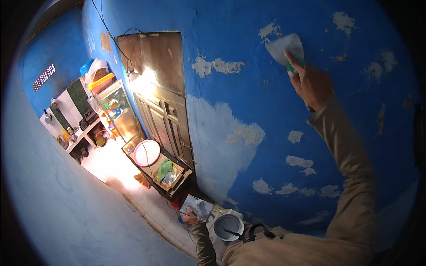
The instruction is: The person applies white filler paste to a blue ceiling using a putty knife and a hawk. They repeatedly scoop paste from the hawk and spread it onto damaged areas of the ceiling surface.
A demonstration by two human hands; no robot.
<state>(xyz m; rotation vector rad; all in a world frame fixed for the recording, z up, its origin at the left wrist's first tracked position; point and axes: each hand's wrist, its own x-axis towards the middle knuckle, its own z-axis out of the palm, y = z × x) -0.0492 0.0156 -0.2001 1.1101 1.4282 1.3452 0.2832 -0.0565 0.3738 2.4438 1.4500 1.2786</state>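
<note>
My right hand (313, 82) is raised high against the blue wall (266, 106), far up on the right side of the view. Its fingers are closed around the green handle of a putty scraper (288, 48), with the index finger laid straight along the back of the blade. The pale, filler-smeared blade lies flat on the wall, right beside a patch of white filler (268, 30) at the far top. More white patches dot the blue surface below and to the left of the arm.

My left hand (191, 218) sits low and near, at the bottom centre. It grips the near edge of a flat square board (198, 206) smeared with grey filler, thumb on top, fingers curled beneath it; I cannot tell how tightly. The board is held roughly level, away from the wall.

Just right of the board, on the floor, stands a round bucket (228, 227) with a tool lying in it. A brown wooden door (162, 97) stands in the wall to the left, well apart from both hands.
</note>
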